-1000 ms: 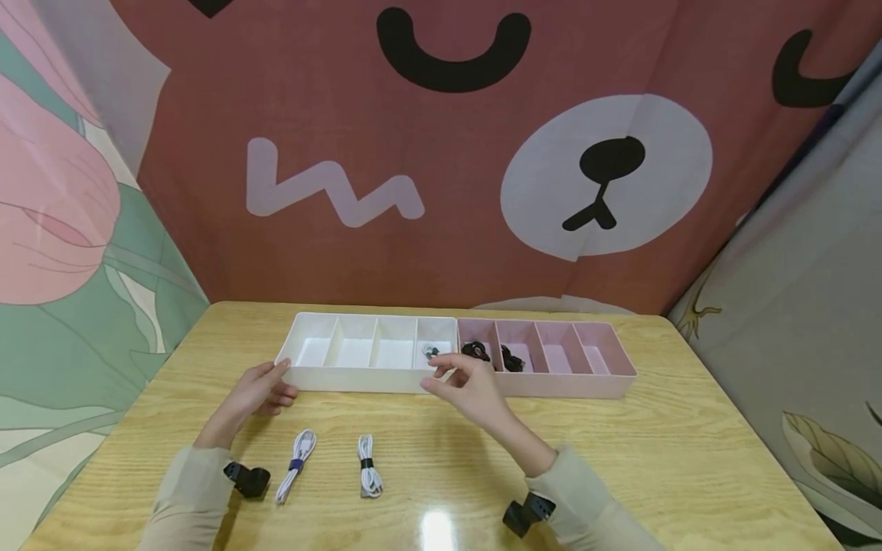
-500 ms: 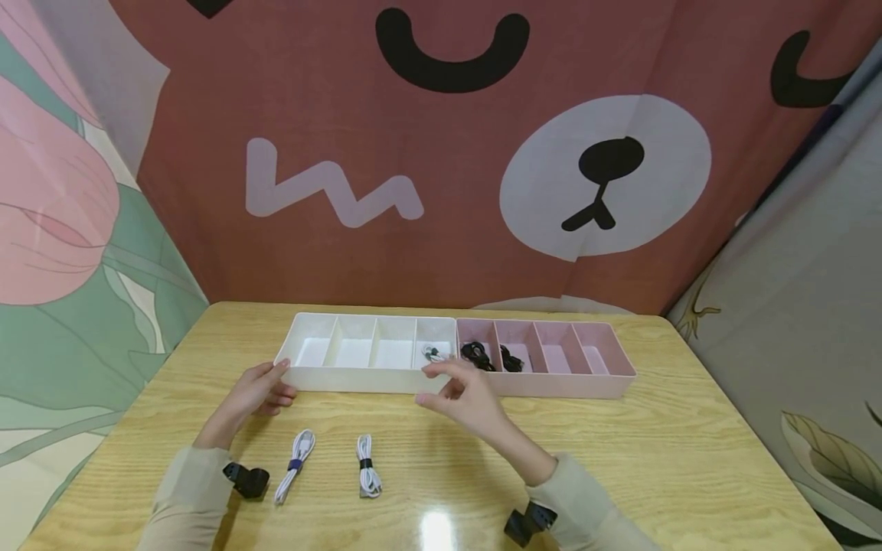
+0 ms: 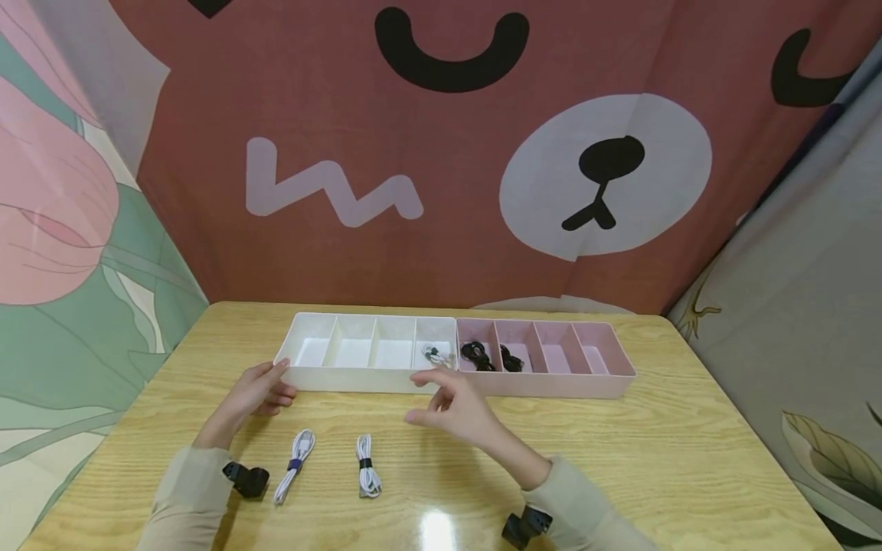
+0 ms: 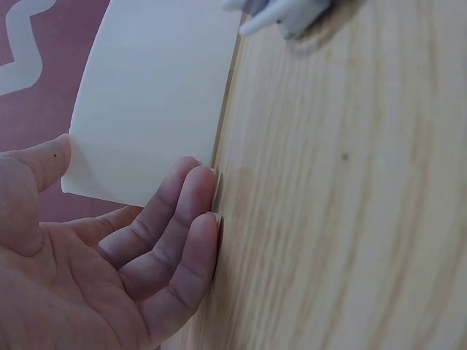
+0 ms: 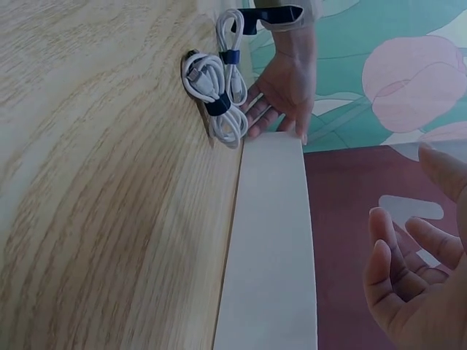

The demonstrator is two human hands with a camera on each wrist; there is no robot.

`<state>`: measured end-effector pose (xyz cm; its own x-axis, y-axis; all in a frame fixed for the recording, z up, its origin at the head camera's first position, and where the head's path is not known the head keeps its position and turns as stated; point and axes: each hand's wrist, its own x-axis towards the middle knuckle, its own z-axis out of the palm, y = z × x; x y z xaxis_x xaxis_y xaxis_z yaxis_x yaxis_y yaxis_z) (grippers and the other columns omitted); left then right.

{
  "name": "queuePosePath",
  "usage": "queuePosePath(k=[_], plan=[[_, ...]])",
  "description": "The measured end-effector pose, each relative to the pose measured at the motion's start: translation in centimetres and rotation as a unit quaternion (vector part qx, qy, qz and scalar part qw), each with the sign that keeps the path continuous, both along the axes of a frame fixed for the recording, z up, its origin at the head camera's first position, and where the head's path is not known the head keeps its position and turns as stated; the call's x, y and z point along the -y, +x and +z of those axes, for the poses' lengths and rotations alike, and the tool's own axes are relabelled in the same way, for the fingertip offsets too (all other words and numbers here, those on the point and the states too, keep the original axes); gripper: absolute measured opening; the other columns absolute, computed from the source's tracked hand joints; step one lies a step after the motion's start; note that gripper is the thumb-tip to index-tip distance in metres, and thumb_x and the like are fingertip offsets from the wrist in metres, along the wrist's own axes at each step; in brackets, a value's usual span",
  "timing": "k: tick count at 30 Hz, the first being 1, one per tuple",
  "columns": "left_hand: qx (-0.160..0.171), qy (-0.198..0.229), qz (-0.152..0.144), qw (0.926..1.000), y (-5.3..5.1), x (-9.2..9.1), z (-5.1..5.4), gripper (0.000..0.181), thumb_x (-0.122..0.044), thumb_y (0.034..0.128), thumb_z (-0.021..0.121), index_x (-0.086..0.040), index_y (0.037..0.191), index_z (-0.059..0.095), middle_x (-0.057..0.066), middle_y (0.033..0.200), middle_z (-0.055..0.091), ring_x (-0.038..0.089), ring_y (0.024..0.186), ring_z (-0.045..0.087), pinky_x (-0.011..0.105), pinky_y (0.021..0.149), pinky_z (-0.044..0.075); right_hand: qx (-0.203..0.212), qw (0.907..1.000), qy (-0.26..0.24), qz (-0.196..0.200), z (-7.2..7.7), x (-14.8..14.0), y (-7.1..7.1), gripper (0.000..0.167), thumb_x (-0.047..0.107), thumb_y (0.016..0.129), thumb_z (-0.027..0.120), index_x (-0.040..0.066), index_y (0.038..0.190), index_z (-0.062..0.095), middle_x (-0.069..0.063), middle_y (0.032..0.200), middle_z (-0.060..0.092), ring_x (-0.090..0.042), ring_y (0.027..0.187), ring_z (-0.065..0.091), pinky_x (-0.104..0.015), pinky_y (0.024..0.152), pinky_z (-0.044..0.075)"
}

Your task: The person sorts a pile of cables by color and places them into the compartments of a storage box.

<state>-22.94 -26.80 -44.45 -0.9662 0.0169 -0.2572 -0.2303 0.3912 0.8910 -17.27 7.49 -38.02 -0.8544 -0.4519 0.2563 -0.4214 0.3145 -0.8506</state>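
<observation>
At the left end of a white divided storage box, my left hand holds the front corner. In the left wrist view its thumb touches the upper edge and the other fingertips lie low by the tabletop. My right hand hovers in front of the box's right end, thumb and index finger apart, holding nothing. A small bundled white cable lies in the box's rightmost compartment, partly hidden. Two tied white cables lie on the table: one with a purple strap, one with a black strap.
A pink divided box adjoins the white one on the right. Its two left compartments each hold a black cable, one and another. Behind the wooden table hangs a printed curtain.
My right hand has drawn back from the rightmost white compartment, toward me and slightly left, its thumb and index finger spreading. More of the small cable shows there. The left hand stays in place.
</observation>
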Motion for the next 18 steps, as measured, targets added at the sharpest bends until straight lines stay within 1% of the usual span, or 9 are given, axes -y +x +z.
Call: queuePosePath(k=[2,4,9,13,18], plan=[[-0.002,0.000,-0.001,1.0000,0.0,0.0,0.0,0.067,-0.052,0.0940,0.034,0.010,0.121,0.036,0.005,0.080,0.064,0.013,0.068,0.061,0.030,0.059,0.051,0.004,1.0000,0.006,0.002,-0.9,0.0,-0.4,0.047,0.011,0.073,0.077,-0.002,0.115,0.059,-0.016,0.107,0.058,-0.008,0.060,0.055,-0.023,0.058,0.047],[-0.004,0.001,-0.001,1.0000,0.0,0.0,0.0,0.067,-0.051,0.0942,0.034,0.010,0.121,0.036,0.005,0.080,0.064,0.013,0.068,0.061,0.030,0.059,0.051,0.007,0.9999,0.004,0.008,-1.3,0.1,-0.5,0.049,0.014,0.073,0.077,-0.001,0.115,0.058,-0.016,0.109,0.058,-0.007,0.061,0.055,-0.023,0.059,0.047],[-0.006,0.004,-0.002,1.0000,-0.1,0.1,0.0,0.065,-0.050,0.0948,0.034,0.010,0.120,0.037,0.005,0.079,0.064,0.013,0.067,0.061,0.030,0.059,0.051,0.004,0.9997,-0.003,0.022,-1.7,0.5,-0.6,0.049,0.017,0.073,0.077,-0.001,0.115,0.059,-0.016,0.109,0.058,-0.009,0.061,0.055,-0.024,0.057,0.047],[-0.006,0.003,-0.001,1.0000,0.0,0.1,0.0,0.066,-0.050,0.0946,0.034,0.010,0.121,0.036,0.005,0.079,0.064,0.013,0.068,0.061,0.030,0.059,0.051,0.000,0.9996,0.008,0.027,-1.9,0.9,-0.5,0.050,0.018,0.072,0.078,0.000,0.114,0.060,-0.013,0.107,0.058,-0.007,0.059,0.055,-0.023,0.056,0.047],[-0.007,0.000,-0.004,1.0000,0.0,0.0,0.0,0.066,-0.050,0.0947,0.034,0.011,0.121,0.036,0.005,0.080,0.064,0.013,0.068,0.062,0.030,0.059,0.051,0.001,0.9989,0.035,0.032,-2.3,1.4,-0.6,0.053,0.019,0.070,0.079,0.000,0.115,0.059,-0.009,0.105,0.059,-0.004,0.057,0.054,-0.021,0.054,0.047]])
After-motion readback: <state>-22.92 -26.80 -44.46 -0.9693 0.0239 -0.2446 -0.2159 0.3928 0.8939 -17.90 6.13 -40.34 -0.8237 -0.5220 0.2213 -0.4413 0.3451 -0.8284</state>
